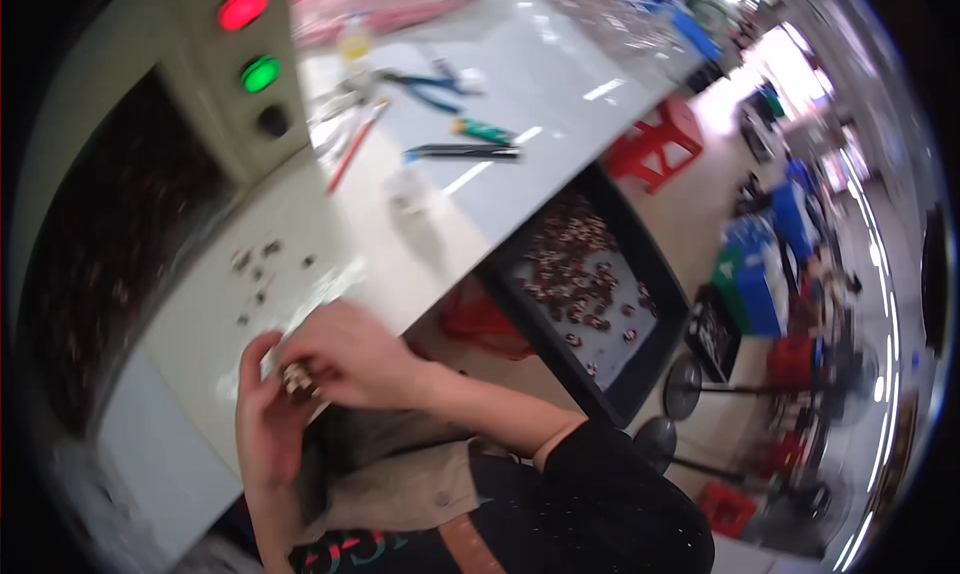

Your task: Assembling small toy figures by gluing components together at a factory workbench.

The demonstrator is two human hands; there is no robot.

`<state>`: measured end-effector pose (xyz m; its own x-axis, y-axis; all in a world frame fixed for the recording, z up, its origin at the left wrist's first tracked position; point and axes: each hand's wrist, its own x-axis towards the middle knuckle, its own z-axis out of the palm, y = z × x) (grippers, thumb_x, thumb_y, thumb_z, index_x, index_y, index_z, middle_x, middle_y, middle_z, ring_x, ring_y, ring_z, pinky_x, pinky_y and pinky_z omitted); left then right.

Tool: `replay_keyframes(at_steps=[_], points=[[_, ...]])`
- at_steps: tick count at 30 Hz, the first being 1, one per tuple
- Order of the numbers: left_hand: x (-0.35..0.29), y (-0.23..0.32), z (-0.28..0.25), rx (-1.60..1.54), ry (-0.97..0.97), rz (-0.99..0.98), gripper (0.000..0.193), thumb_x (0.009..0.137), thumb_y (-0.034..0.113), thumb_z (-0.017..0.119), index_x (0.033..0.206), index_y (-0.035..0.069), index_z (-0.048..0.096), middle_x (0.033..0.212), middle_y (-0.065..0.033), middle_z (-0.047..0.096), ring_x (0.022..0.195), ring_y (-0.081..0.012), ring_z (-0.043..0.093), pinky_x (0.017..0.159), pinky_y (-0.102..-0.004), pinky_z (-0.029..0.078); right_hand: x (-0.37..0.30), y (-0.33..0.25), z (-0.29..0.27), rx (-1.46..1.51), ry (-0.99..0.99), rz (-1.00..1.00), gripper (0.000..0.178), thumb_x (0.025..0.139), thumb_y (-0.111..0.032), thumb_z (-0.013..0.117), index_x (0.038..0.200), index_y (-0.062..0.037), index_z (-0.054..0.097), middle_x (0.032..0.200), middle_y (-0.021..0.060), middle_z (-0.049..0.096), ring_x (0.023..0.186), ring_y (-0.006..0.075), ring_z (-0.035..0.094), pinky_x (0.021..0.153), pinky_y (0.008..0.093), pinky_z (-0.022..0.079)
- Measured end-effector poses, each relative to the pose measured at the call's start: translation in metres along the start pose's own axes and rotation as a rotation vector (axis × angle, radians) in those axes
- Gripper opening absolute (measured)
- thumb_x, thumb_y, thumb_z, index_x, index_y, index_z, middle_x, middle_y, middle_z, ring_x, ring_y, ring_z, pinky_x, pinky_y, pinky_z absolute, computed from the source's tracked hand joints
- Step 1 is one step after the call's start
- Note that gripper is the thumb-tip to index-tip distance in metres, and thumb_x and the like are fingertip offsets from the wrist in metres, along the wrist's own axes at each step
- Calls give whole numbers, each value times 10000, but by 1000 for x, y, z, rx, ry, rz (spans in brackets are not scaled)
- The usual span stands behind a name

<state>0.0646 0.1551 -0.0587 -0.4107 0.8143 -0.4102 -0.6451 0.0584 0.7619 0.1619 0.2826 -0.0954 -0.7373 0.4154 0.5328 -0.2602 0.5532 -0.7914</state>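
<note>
Small dark bits [258,272] lie on the shiny white tabletop [365,232]. At its near edge, the left hand [268,419] is half curled; I can't tell if it grips. The right hand [352,359] pinches a small brown-and-cream piece [298,380] with bent fingers. Past the right edge, a black, box-shaped tray [652,362] holds little brown-and-white pieces [572,259].

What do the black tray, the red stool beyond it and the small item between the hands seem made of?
Black tray: probably plastic, matt, from its even dark colour. Red stool: likely smooth moulded plastic, judging by its cut-out sides. Small item: brown and cream, but blur leaves material and finish open.
</note>
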Motion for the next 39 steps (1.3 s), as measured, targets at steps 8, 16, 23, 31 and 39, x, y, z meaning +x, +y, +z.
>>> replay_keyframes(at_steps=[8, 16, 23, 31, 39], points=[[4, -4, 16, -77, -124, -8, 442, 853, 178, 454, 1279, 101, 369, 1127, -108, 520, 1031, -227, 540, 881, -395, 463, -8, -7, -18, -51, 37, -46, 341, 635, -17, 655, 948, -118, 564, 827, 19, 530, 811, 215, 538, 806, 335, 405], [1, 4, 8, -173, -203, -14, 413, 847, 173, 437, 1246, 67, 418, 1151, -114, 511, 1050, -234, 525, 906, -404, 447, 0, -16, -14, -82, -14, -42, 341, 642, -21, 654, 955, -116, 561, 823, 17, 531, 819, 206, 540, 820, 334, 402], [5, -7, 11, -194, -200, -9, 414, 844, 181, 435, 1242, 64, 421, 1136, -112, 516, 1046, -231, 521, 911, -401, 443, -6, -11, -19, -98, -48, -23, 343, 648, -26, 655, 964, -120, 560, 838, 20, 537, 829, 206, 544, 828, 332, 396], [3, -6, 11, -193, -207, -6, 410, 846, 190, 438, 1236, 65, 427, 1130, -108, 520, 1031, -229, 528, 901, -393, 446, -5, -13, -17, -115, -29, -49, 342, 650, -30, 657, 966, -120, 560, 844, 21, 540, 830, 209, 544, 827, 332, 397], [7, -7, 10, -191, -189, -18, 418, 846, 196, 434, 1242, 62, 424, 1147, -108, 515, 1051, -218, 521, 902, -385, 443, -5, -7, -18, -112, -12, -56, 346, 649, -32, 659, 968, -113, 553, 847, 20, 539, 828, 206, 544, 817, 333, 401]])
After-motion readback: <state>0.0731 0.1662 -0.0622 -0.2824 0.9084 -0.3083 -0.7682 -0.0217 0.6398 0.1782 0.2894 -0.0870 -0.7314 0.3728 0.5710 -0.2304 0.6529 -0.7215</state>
